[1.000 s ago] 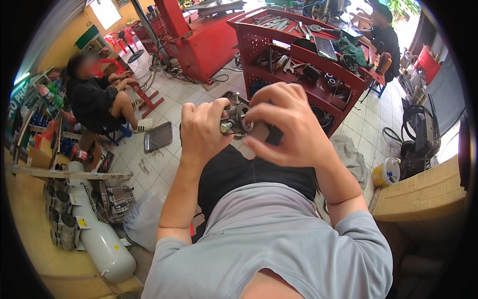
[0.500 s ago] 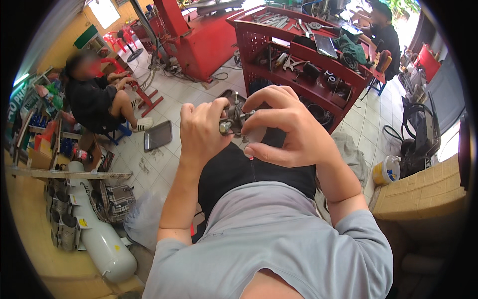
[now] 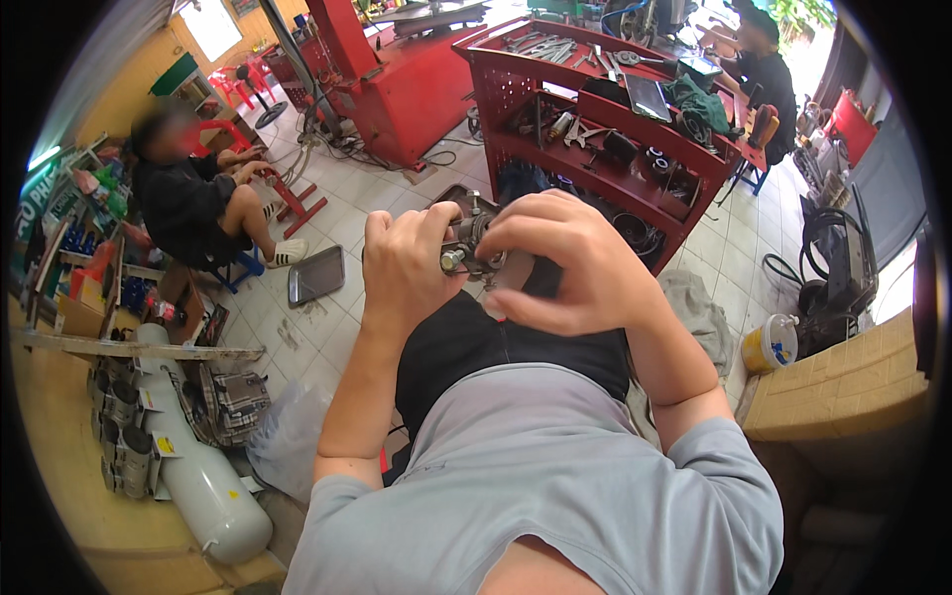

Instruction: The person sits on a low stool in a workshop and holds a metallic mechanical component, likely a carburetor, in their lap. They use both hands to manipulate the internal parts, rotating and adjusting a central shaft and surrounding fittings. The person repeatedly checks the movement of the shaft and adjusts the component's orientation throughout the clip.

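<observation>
In front of my body I hold up a small grey metal engine part (image 3: pixel 468 235) with a bolt sticking up from its top and a shiny bolt head on its near side. My left hand (image 3: pixel 409 263) is closed around its left side. At its right side is my right hand (image 3: pixel 560 253), fingers curved, with fingertips at the part's edge. A gap shows between its thumb and fingers, and the thumb is blurred. The fingers hide much of the part's right side. Just beyond, a dark tray (image 3: pixel 454 194) is partly covered by my left hand.
A red tool cart (image 3: pixel 595 159) with spanners stands ahead, right of a red machine (image 3: pixel 407 109). People sit at the left (image 3: pixel 188 188) and far right (image 3: pixel 769 79). A metal tray (image 3: pixel 317 276) lies on the tiles. A white tank (image 3: pixel 213 486) and a yellow-white bucket (image 3: pixel 770 342) flank me.
My right fingers have drawn in closer over the part's right side, and the thumb has shifted slightly. The part has tilted a little; my left hand keeps its hold.
</observation>
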